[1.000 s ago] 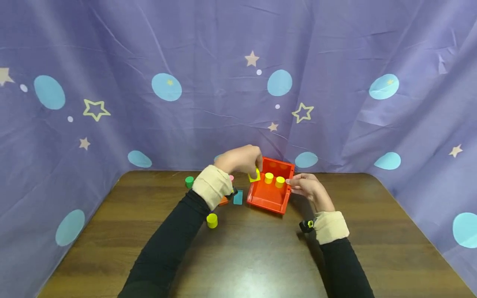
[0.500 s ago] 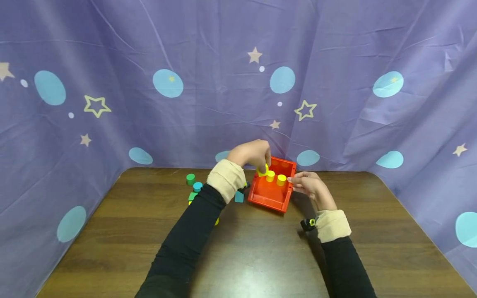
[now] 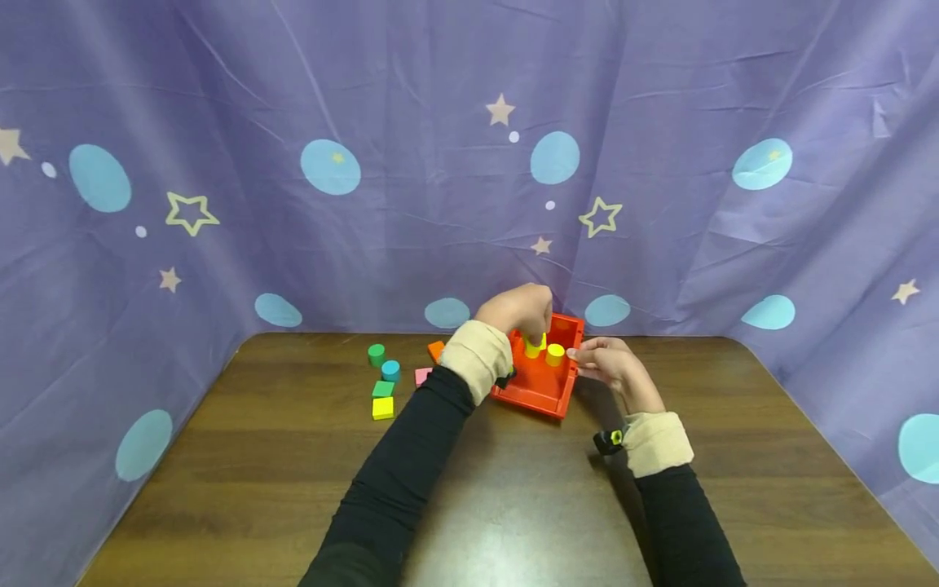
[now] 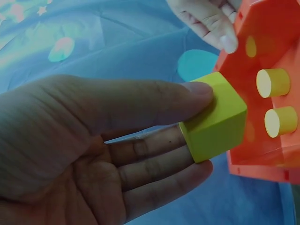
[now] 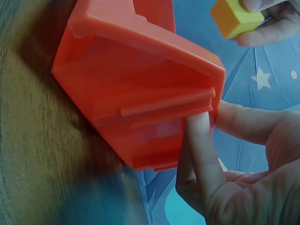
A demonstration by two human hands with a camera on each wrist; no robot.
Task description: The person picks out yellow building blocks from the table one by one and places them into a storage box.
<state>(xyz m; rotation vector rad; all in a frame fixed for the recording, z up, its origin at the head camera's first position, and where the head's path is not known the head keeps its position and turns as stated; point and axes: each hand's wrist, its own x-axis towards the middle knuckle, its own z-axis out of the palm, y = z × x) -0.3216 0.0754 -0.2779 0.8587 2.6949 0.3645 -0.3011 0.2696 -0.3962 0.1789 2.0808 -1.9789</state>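
Observation:
A red open box (image 3: 539,390) tilts on the wooden table, with two yellow cylinders, one of them the right-hand yellow cylinder (image 3: 555,355), inside against its far part. Between thumb and fingers, my left hand (image 3: 522,311) pinches a yellow cube-like block (image 4: 215,119); in the left wrist view the block is right at the box's edge, beside the cylinders. My right hand (image 3: 612,371) grips the box's right side wall, its thumb and fingers on either side of the edge in the right wrist view.
Left of the box lie a green cylinder (image 3: 376,355), a blue cylinder (image 3: 391,371), a flat green block (image 3: 383,390), a yellow block (image 3: 383,408), a pink block (image 3: 423,376) and an orange block (image 3: 436,350). A patterned curtain (image 3: 411,244) hangs behind the table.
My left hand has carried the yellow block rightward from the box's left edge to over the cylinders. My right hand keeps its grip on the box wall, which has hardly moved.

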